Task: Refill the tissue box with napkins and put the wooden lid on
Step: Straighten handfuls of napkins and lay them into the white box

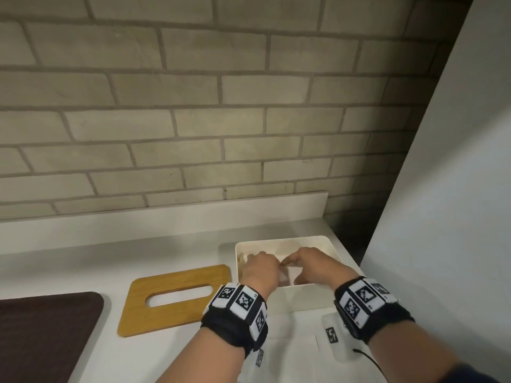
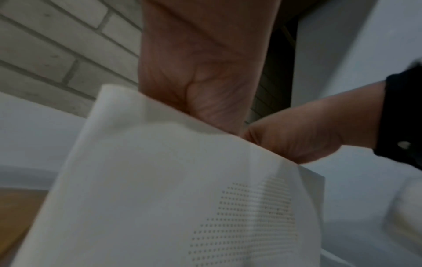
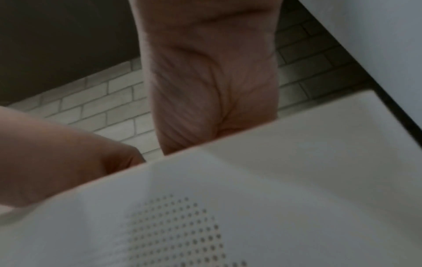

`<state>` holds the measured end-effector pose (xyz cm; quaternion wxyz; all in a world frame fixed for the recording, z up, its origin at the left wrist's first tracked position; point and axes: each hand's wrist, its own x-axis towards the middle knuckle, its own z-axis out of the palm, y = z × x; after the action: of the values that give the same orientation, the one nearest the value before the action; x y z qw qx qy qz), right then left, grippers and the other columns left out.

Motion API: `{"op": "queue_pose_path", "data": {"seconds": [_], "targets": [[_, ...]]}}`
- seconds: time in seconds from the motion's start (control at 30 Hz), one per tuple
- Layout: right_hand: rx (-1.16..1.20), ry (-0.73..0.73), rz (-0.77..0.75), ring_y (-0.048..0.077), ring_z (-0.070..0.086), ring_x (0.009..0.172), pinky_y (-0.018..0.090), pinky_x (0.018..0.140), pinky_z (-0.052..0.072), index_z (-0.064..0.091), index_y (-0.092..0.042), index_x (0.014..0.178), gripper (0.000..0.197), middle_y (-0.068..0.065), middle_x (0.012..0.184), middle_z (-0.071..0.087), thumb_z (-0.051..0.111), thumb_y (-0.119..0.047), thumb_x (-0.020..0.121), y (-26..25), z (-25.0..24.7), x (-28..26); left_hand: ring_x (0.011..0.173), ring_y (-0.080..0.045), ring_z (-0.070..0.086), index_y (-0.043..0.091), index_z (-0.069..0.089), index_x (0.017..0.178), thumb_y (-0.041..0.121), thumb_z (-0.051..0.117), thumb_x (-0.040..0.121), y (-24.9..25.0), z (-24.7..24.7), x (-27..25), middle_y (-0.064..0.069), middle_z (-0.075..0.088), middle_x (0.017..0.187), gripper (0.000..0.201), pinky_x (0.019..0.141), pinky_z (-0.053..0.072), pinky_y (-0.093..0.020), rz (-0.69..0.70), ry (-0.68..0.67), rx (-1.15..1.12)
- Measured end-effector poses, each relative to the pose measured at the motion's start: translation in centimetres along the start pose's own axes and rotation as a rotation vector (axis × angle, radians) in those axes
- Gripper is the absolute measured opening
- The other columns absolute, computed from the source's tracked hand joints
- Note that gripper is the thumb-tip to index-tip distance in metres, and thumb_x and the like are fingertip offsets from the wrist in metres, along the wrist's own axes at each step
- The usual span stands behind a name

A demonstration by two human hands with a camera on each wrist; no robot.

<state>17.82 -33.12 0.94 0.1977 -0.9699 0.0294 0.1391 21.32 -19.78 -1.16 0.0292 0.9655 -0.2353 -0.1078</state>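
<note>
White tissue box (image 1: 307, 295); honey-brown wooden lid (image 1: 177, 297); white dot-embossed napkins (image 2: 182, 207).

Wooden lid (image 1: 177, 298) flat on counter (image 1: 83, 266), left of tissue box (image 1: 298, 298); mat (image 1: 47, 335) farther left.

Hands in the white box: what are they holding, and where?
Both hands, left and right, pinch a white dotted paper napkin by its top edge.
</note>
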Motion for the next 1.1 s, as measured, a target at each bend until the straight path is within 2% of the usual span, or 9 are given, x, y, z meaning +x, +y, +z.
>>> {"op": "queue_pose_path", "data": {"seconds": [0.3, 0.4, 0.5, 0.6, 0.67, 0.73, 0.83, 0.93, 1.1], "targets": [[-0.027, 0.011, 0.117, 0.021, 0.048, 0.127, 0.025, 0.104, 0.038, 0.054, -0.018, 0.131, 0.056, 0.004, 0.139, 0.051, 0.062, 0.006, 0.082, 1.2, -0.7, -0.6, 0.119, -0.027, 0.054, 0.006, 0.056, 0.122, 0.003, 0.042, 0.091, -0.9, -0.6, -0.3, -0.011, 0.058, 0.129, 0.033, 0.096, 0.042, -0.030, -0.045, -0.043, -0.001], [-0.009, 0.245, 0.086, 0.016, 0.055, 0.112, 0.024, 0.094, 0.043, 0.060, -0.020, 0.121, 0.036, 0.000, 0.127, 0.056, 0.063, -0.009, 0.086, 0.7, -1.8, -3.8, 0.118, -0.028, 0.054, 0.005, 0.055, 0.124, 0.000, 0.042, 0.090, -0.6, -1.8, -2.5, -0.012, 0.057, 0.127, 0.036, 0.093, 0.046, -0.033, -0.039, 0.035, -0.143], [0.117, 0.423, 0.055, 0.007, 0.055, 0.089, 0.017, 0.079, 0.046, 0.064, -0.020, 0.103, 0.016, -0.007, 0.102, 0.058, 0.063, -0.019, 0.088, 0.9, -2.0, -8.8, 0.119, -0.022, 0.052, 0.017, 0.052, 0.131, 0.011, 0.047, 0.092, -0.7, -2.6, -6.8, -0.004, 0.056, 0.129, 0.039, 0.096, 0.046, -0.032, 0.048, 0.251, -0.274], [0.185, 0.185, 0.106, 0.004, 0.058, 0.084, 0.012, 0.072, 0.045, 0.064, -0.022, 0.094, 0.012, -0.010, 0.092, 0.061, 0.069, -0.020, 0.083, 2.0, 0.0, -12.4, 0.118, -0.012, 0.051, 0.028, 0.053, 0.131, 0.025, 0.048, 0.095, -1.5, -2.1, -12.4, 0.009, 0.057, 0.129, 0.036, 0.095, 0.041, -0.021, 0.090, 0.341, -0.368], [0.089, -0.042, 0.110, 0.004, 0.056, 0.092, 0.012, 0.076, 0.044, 0.061, -0.021, 0.102, 0.027, -0.007, 0.101, 0.060, 0.073, -0.020, 0.077, 3.1, 2.5, -13.1, 0.116, -0.008, 0.054, 0.033, 0.055, 0.128, 0.029, 0.050, 0.095, -2.5, -1.4, -15.6, 0.013, 0.059, 0.128, 0.034, 0.091, 0.039, -0.015, 0.040, 0.335, -0.425], [0.003, -0.147, 0.082, 0.005, 0.049, 0.097, 0.015, 0.080, 0.041, 0.055, -0.021, 0.113, 0.044, -0.007, 0.108, 0.053, 0.074, -0.019, 0.073, 3.8, 4.8, -13.3, 0.118, -0.005, 0.053, 0.035, 0.057, 0.126, 0.031, 0.051, 0.094, -3.3, -0.4, -17.7, 0.017, 0.059, 0.127, 0.033, 0.089, 0.036, -0.013, -0.032, 0.329, -0.470], [-0.129, -0.164, 0.088, 0.011, 0.046, 0.106, 0.025, 0.093, 0.038, 0.044, -0.023, 0.122, 0.061, -0.005, 0.118, 0.047, 0.075, -0.020, 0.070, 3.9, 6.5, -13.1, 0.117, -0.002, 0.052, 0.037, 0.057, 0.123, 0.032, 0.052, 0.093, -3.8, 0.5, -19.5, 0.020, 0.060, 0.124, 0.031, 0.089, 0.036, -0.014, -0.096, 0.323, -0.493], [-0.127, -0.189, 0.110, 0.010, 0.045, 0.105, 0.026, 0.092, 0.037, 0.040, -0.023, 0.127, 0.066, -0.003, 0.124, 0.046, 0.075, -0.015, 0.071, 3.7, 6.3, -12.8, 0.118, -0.002, 0.053, 0.038, 0.056, 0.125, 0.033, 0.052, 0.093, -3.8, 1.0, -20.5, 0.021, 0.061, 0.123, 0.032, 0.091, 0.037, -0.014, -0.112, 0.307, -0.488], [0.001, -0.197, 0.060, 0.014, 0.053, 0.112, 0.022, 0.084, 0.046, 0.051, -0.028, 0.110, 0.042, -0.004, 0.115, 0.053, 0.073, -0.016, 0.076, 3.4, 5.7, -13.4, 0.111, -0.001, 0.056, 0.041, 0.053, 0.123, 0.040, 0.055, 0.090, -3.1, 2.1, -20.8, 0.022, 0.062, 0.113, 0.033, 0.091, 0.042, -0.016, -0.117, 0.294, -0.609]]}}
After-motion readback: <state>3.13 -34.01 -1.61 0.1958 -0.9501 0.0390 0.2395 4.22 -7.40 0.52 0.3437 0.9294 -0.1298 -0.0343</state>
